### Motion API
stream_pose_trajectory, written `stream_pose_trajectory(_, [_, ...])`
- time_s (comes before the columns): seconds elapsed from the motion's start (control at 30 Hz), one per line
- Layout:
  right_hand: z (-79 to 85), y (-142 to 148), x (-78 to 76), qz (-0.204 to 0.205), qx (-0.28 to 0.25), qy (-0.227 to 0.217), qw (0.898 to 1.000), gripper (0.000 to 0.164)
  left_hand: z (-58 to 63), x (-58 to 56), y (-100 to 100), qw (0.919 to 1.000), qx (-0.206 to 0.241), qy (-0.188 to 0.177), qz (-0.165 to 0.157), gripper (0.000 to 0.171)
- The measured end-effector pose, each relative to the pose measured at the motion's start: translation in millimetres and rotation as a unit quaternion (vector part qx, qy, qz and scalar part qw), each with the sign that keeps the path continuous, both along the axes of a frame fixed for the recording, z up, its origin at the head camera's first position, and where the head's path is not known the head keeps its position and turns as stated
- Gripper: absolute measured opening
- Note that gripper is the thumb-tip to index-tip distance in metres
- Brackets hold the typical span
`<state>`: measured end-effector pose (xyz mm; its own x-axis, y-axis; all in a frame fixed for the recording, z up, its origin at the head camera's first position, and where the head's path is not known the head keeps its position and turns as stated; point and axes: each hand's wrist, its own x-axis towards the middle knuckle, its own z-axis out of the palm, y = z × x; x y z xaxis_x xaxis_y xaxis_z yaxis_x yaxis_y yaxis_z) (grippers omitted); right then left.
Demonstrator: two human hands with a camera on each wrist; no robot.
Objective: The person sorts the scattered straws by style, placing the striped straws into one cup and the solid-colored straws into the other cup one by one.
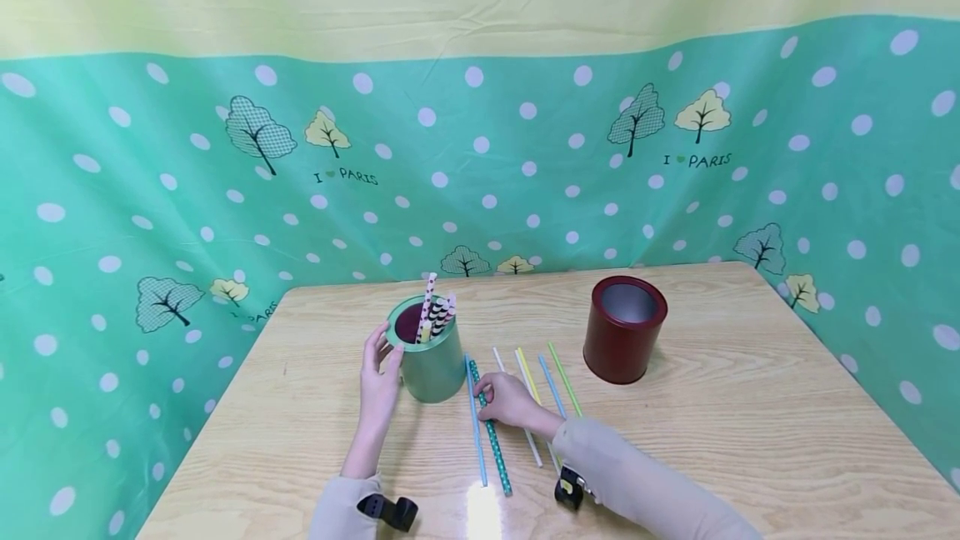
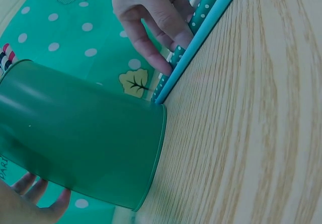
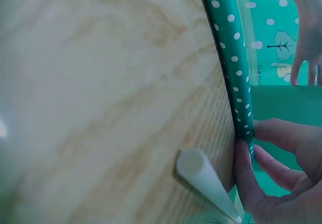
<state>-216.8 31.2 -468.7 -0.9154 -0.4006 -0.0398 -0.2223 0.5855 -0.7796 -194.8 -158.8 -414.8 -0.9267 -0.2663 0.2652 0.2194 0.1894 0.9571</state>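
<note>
The left hand point(image 1: 381, 373) is resting against the left side of the green can point(image 1: 433, 369), its thumb and fingers spreading apart and bending gently along the wall near the rim, touching the can without closing around it. The right hand point(image 1: 508, 400) is reaching in to the right of the green can and pinching a dotted straw point(image 1: 496, 448) between thumb and fingers, leaving hardly any gap. That dotted straw is lying along the table point(image 1: 262, 423), near the right side of the green can. A light blue straw point(image 1: 475, 421) is lying between it and the green can, its far end sitting just beside the can's base. Farther right of the green can, white straws point(image 1: 533, 448), a yellow straw point(image 1: 529, 375), a darker blue straw point(image 1: 552, 386) and a lime straw point(image 1: 566, 380) are lying in a loose row, the right hand and forearm partly covering some of them. Several patterned straws point(image 1: 440, 315) are standing in the green can, leaning toward its right and poking above the rim. A red can point(image 1: 625, 332) is standing upright well to the right of the green can, and a dotted curtain point(image 1: 450, 148) is hanging behind.
</note>
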Motion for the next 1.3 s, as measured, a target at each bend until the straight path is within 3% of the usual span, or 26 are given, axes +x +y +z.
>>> stream_pose_trajectory(0.3, [0.2,-1.1,4.8,-0.027,-0.017,-0.002,0.999,0.03,-21.5,-13.4,-8.7,1.0,0.003,0.007,0.0,0.043])
stream_pose_trajectory(0.53, [0.6,-0.2,5.8,-0.055,-0.061,-0.039,0.996,0.03,-26.1,-15.4,-8.8,0.9998,0.003,0.016,0.006,0.042])
stream_pose_trajectory(0.77, [6.3,9.3,3.9,-0.098,-0.142,-0.112,0.979,0.033,-24.7,-14.4,-9.1,0.9999,0.004,0.011,0.001,0.042])
stream_pose_trajectory(0.9, [13.5,13.7,3.4,-0.112,-0.18,-0.115,0.971,0.036,-19.9,-12.9,-8.7,0.9999,0.006,0.008,-0.003,0.043])
stream_pose_trajectory(1.13, [24.9,18.1,4.6,-0.137,-0.25,-0.131,0.949,0.039,-0.3,0.5,-0.5,0.9999,0.003,0.011,-0.008,0.042])
stream_pose_trajectory(1.3, [33.0,21.0,4.8,-0.149,-0.276,-0.129,0.941,0.04,-8.8,-4.2,-3.9,0.9999,0.007,0.004,-0.011,0.043])
